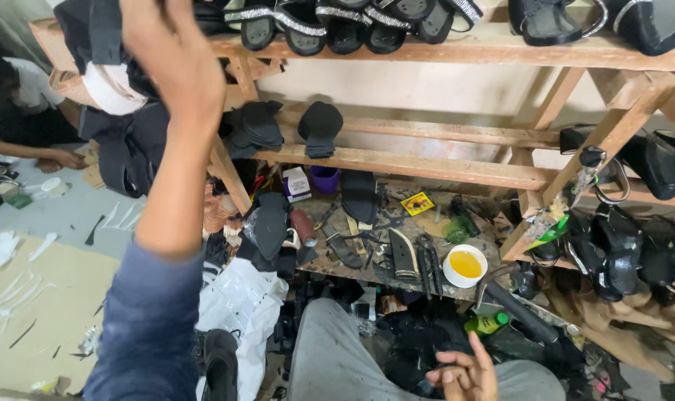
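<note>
The left hand point(170, 56) is raised high toward the top wooden shelf point(501, 50), seen from the back and blurred; its fingers reach the upper edge of the picture near a dark bundle of black material point(92, 30) hanging at the shelf's left end, and whether the grip is closed on anything cannot be told. The blue sleeve point(148, 327) of that arm runs down the left of the view. The right hand point(464, 375) rests low over the grey trouser leg point(330, 356), fingers loosely curled, its grip empty.

Along the top shelf stands a row of black sandals with glittering straps point(330, 22). On the shelf below lie black shoe uppers point(319, 126). Under that, the cluttered counter point(397, 278) carries a black sole piece point(360, 194), a purple cup point(324, 178), a pair of pliers point(428, 263) and a white bowl of yellow glue point(465, 264), the bowl near the front right edge. More black sandals point(620, 245) hang at the right. A white plastic bag point(241, 304) lies beside the knee. At the far left another person's arm point(33, 148) rests on the floor.
</note>
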The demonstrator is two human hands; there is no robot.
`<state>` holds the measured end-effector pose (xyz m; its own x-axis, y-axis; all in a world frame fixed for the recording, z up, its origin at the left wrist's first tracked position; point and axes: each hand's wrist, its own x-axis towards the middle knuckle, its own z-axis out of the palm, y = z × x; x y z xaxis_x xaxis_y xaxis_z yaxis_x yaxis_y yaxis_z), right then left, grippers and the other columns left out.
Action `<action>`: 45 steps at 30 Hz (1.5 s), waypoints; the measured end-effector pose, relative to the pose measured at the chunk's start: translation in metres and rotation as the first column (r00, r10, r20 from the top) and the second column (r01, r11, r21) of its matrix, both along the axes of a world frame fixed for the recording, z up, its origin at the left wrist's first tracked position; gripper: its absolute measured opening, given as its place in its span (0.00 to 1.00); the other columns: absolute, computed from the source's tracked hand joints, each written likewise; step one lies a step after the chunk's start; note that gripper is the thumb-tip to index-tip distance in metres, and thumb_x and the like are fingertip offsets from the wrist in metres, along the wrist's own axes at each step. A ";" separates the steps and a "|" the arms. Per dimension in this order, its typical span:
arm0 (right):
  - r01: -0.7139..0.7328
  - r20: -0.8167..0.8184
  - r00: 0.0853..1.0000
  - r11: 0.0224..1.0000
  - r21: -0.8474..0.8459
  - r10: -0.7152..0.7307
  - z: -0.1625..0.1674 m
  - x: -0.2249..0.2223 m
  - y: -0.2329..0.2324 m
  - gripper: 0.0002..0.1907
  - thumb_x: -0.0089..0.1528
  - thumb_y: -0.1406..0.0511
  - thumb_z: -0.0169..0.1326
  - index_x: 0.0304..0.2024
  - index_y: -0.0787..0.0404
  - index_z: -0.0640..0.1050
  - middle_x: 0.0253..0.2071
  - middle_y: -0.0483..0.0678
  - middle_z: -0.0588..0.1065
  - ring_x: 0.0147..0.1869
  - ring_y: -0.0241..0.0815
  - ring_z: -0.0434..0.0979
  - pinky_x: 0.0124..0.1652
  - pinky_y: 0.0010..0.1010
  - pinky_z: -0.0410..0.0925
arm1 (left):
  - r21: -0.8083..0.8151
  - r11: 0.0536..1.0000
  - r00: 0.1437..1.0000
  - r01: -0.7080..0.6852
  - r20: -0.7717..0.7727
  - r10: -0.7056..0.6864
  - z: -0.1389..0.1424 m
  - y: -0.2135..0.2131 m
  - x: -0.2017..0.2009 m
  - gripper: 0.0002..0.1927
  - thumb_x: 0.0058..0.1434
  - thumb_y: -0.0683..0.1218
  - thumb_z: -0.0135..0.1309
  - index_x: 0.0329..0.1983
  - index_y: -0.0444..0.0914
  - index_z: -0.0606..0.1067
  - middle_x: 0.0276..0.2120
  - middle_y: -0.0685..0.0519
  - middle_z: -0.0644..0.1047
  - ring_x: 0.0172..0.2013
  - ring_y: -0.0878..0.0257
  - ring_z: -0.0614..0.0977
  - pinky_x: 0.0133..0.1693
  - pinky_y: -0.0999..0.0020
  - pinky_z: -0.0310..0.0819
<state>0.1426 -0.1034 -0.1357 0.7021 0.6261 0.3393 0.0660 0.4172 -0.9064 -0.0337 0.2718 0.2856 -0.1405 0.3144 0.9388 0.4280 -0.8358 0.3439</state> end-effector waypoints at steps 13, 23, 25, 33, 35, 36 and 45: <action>0.298 0.756 0.652 0.936 -0.186 -0.057 0.185 -0.032 0.000 0.82 0.41 0.67 0.75 0.71 0.54 0.21 0.73 0.68 0.49 0.64 0.56 0.67 0.61 0.42 0.66 | -0.596 -0.176 0.362 0.784 0.669 -0.649 -0.265 -0.208 0.013 0.16 0.78 0.53 0.52 0.51 0.34 0.70 0.38 0.53 0.71 0.33 0.65 0.68 0.37 0.67 0.65; 0.153 0.300 0.952 0.947 -0.284 -0.064 0.161 -0.056 0.011 0.80 0.42 0.72 0.72 0.75 0.57 0.23 0.75 0.63 0.51 0.67 0.52 0.67 0.60 0.40 0.68 | -0.023 -0.417 -0.067 0.909 0.978 -0.199 -0.297 -0.256 0.055 0.26 0.66 0.50 0.53 0.65 0.38 0.64 0.58 0.49 0.74 0.57 0.59 0.79 0.61 0.59 0.72; 0.224 0.359 0.926 0.937 -0.267 -0.119 0.162 -0.063 0.014 0.81 0.41 0.73 0.72 0.75 0.57 0.23 0.75 0.63 0.50 0.67 0.52 0.67 0.61 0.40 0.67 | -0.062 -0.273 0.005 0.960 0.979 -0.205 -0.296 -0.256 0.061 0.22 0.67 0.47 0.53 0.62 0.38 0.66 0.54 0.50 0.76 0.52 0.63 0.80 0.55 0.64 0.74; 0.276 0.298 0.934 0.929 -0.245 -0.199 0.155 -0.079 0.020 0.77 0.46 0.75 0.70 0.75 0.57 0.25 0.75 0.62 0.49 0.62 0.48 0.69 0.58 0.38 0.70 | -0.100 -0.236 0.056 0.967 0.980 -0.190 -0.337 -0.260 0.055 0.10 0.71 0.47 0.53 0.51 0.40 0.70 0.33 0.58 0.77 0.16 0.78 0.60 0.16 0.82 0.50; 0.256 0.259 0.946 0.941 -0.221 -0.197 0.150 -0.082 0.022 0.75 0.48 0.74 0.69 0.76 0.57 0.25 0.75 0.62 0.50 0.63 0.48 0.69 0.57 0.38 0.71 | -0.146 -0.218 0.092 0.965 0.966 -0.240 -0.344 -0.257 0.059 0.10 0.72 0.46 0.55 0.51 0.38 0.71 0.32 0.60 0.74 0.18 0.78 0.61 0.18 0.82 0.51; 0.252 0.270 0.944 0.944 -0.213 -0.191 0.148 -0.083 0.022 0.74 0.49 0.73 0.69 0.76 0.57 0.25 0.75 0.62 0.50 0.64 0.48 0.69 0.58 0.38 0.70 | -0.170 -0.207 0.113 0.963 0.959 -0.261 -0.345 -0.254 0.060 0.10 0.73 0.45 0.56 0.51 0.37 0.71 0.32 0.60 0.73 0.19 0.78 0.61 0.19 0.83 0.52; 0.191 0.313 0.949 0.876 -0.444 -0.048 0.104 0.049 0.054 0.43 0.62 0.57 0.59 0.76 0.57 0.59 0.54 0.52 0.77 0.55 0.42 0.76 0.53 0.33 0.68 | 0.300 -0.433 -0.202 0.850 0.945 0.258 -0.303 -0.237 0.009 0.34 0.62 0.61 0.50 0.65 0.38 0.67 0.58 0.50 0.76 0.62 0.55 0.75 0.61 0.49 0.74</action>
